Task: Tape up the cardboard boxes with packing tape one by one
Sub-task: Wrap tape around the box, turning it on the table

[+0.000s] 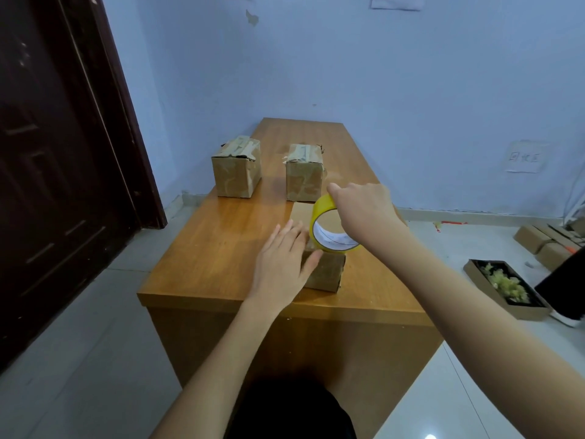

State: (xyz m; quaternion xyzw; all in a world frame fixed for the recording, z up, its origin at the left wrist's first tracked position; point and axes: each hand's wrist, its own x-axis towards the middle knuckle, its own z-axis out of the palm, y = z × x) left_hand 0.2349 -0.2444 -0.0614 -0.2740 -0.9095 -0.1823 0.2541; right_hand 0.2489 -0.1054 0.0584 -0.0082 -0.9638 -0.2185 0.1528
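Packing tape [329,228], a yellow roll, sits gripped in the right hand [364,213] just above the nearest cardboard box [326,270] at the bench's [221,248] front edge, while the left hand [281,261] lies flat with straight fingers on the box's near top corner. To seal it well, I'd keep that palm pinning the tape's end and draw the roll straight back along the seam under steady tension, away from the two taped boxes [237,169] behind.
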